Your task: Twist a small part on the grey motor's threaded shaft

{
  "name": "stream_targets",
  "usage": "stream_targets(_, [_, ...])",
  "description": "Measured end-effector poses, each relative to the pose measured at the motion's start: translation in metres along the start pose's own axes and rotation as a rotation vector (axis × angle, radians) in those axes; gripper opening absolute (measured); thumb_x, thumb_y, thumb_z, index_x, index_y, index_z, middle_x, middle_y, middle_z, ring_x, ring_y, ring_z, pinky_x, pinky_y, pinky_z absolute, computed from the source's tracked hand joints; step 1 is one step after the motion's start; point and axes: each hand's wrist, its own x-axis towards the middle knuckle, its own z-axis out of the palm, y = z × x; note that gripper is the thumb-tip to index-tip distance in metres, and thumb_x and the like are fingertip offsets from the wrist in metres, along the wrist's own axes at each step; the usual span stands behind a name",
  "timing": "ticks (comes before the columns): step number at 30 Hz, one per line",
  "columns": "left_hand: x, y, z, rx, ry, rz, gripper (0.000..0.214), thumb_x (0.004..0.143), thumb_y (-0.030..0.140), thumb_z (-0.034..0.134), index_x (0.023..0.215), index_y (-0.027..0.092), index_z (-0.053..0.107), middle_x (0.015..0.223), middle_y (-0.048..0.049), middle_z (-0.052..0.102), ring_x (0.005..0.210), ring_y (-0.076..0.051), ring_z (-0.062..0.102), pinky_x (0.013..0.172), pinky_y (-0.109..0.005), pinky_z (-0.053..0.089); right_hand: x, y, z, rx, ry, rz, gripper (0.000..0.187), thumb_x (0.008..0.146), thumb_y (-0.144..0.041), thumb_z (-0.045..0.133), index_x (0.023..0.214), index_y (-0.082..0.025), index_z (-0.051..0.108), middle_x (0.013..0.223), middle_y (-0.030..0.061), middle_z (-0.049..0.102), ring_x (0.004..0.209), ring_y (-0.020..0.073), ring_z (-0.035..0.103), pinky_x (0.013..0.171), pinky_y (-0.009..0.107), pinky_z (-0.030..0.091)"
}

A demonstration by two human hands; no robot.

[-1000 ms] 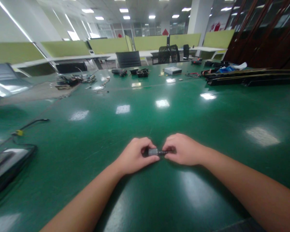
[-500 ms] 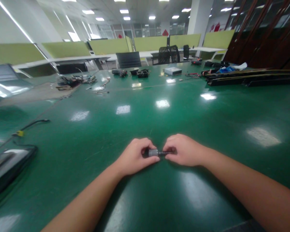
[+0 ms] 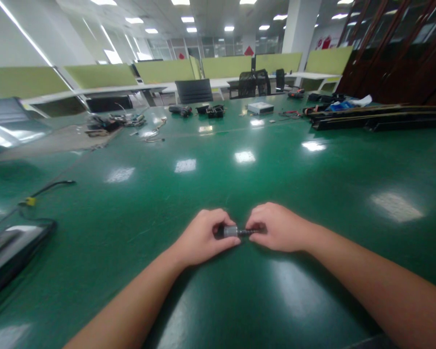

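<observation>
Both my hands rest on a glossy green table [image 3: 218,160] near its front edge, pinched on one small cylindrical part [image 3: 231,231]. My left hand [image 3: 203,237] is closed round the silver-grey end. My right hand [image 3: 276,227] is closed on the thin dark end that sticks out to the right. The hands nearly touch, with only a short stretch of the part showing between them. What the part is in detail I cannot make out.
A dark flat device [image 3: 7,252] with a cable and yellow tag [image 3: 29,200] lies at the left. Tools, cables and a white box [image 3: 260,107] sit at the far side. Long black rails [image 3: 381,118] lie at the right. Office chairs stand behind.
</observation>
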Motion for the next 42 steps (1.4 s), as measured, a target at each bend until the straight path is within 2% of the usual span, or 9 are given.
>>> stream_targets(23, [0.001, 0.002, -0.002, -0.017, -0.001, -0.005, 0.024, 0.083, 0.042, 0.076, 0.088, 0.020, 0.068, 0.081, 0.0010, 0.067, 0.070, -0.014, 0.057, 0.067, -0.026, 0.040, -0.005, 0.003, -0.010, -0.022, -0.054, 0.028, 0.009, 0.083, -0.024, 0.070, 0.089, -0.020, 0.075, 0.085, 0.0022, 0.070, 0.079, 0.0163, 0.061, 0.072, 0.028, 0.042])
stream_targets(31, [0.001, 0.004, -0.003, -0.019, -0.008, -0.011, 0.024, 0.083, 0.042, 0.077, 0.088, 0.020, 0.069, 0.081, 0.0013, 0.067, 0.069, -0.014, 0.057, 0.067, -0.026, 0.039, -0.015, 0.006, -0.030, 0.035, -0.179, 0.151, 0.010, 0.078, -0.018, 0.070, 0.085, -0.021, 0.076, 0.078, 0.0006, 0.072, 0.068, 0.0141, 0.061, 0.062, 0.026, 0.042])
stream_targets(34, [0.000, 0.004, -0.003, -0.015, -0.009, -0.016, 0.025, 0.084, 0.043, 0.076, 0.087, 0.020, 0.068, 0.081, 0.0010, 0.067, 0.069, -0.014, 0.057, 0.066, -0.026, 0.039, -0.017, 0.008, -0.035, 0.048, -0.186, 0.175, 0.011, 0.076, -0.015, 0.070, 0.083, -0.020, 0.077, 0.075, 0.0009, 0.071, 0.065, 0.0140, 0.060, 0.060, 0.026, 0.041])
stream_targets(38, [0.000, 0.004, -0.003, -0.022, -0.003, -0.019, 0.026, 0.083, 0.044, 0.076, 0.088, 0.020, 0.068, 0.081, 0.0008, 0.067, 0.069, -0.014, 0.056, 0.066, -0.026, 0.040, -0.016, 0.010, -0.031, 0.057, -0.135, 0.160, 0.012, 0.078, -0.016, 0.070, 0.087, -0.020, 0.077, 0.079, 0.0011, 0.072, 0.068, 0.0142, 0.061, 0.062, 0.025, 0.041])
stream_targets(42, [0.001, 0.002, -0.001, -0.021, 0.002, -0.013, 0.025, 0.082, 0.042, 0.077, 0.089, 0.020, 0.068, 0.081, 0.0008, 0.067, 0.070, -0.014, 0.056, 0.066, -0.026, 0.040, -0.007, 0.006, -0.013, 0.084, -0.066, 0.106, 0.010, 0.082, -0.022, 0.072, 0.090, -0.019, 0.076, 0.083, 0.0019, 0.071, 0.073, 0.0139, 0.060, 0.065, 0.025, 0.041])
